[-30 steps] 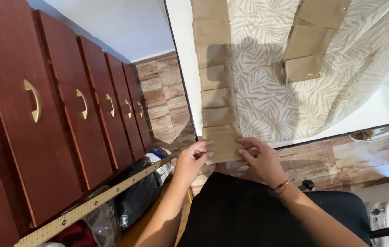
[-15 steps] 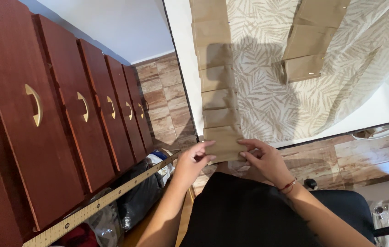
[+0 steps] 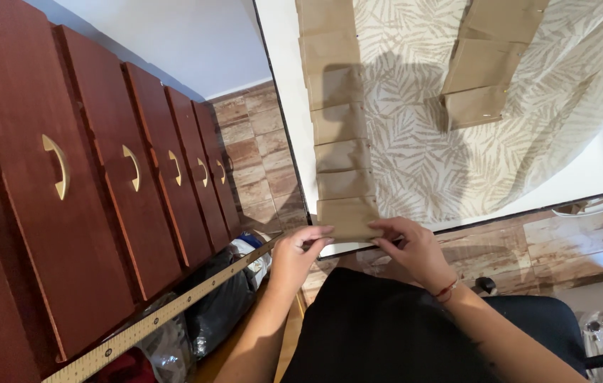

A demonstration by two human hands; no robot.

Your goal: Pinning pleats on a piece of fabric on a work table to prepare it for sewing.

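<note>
Red-brown drawers [image 3: 102, 206] fill the left, a ruler [image 3: 173, 312] leaning below. At the table's [image 3: 287, 106] near edge, the left hand [image 3: 300, 250] and right hand [image 3: 409, 248] both pinch the nearest brown paper piece [image 3: 347, 218], fingers curled closed on it.

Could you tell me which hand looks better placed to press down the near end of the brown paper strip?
Probably the right hand: its fingers lie on the brown paper strip, while the left hand only pinches the corner.

Bright, sharp; soft shadows, wide-angle edges.
</note>
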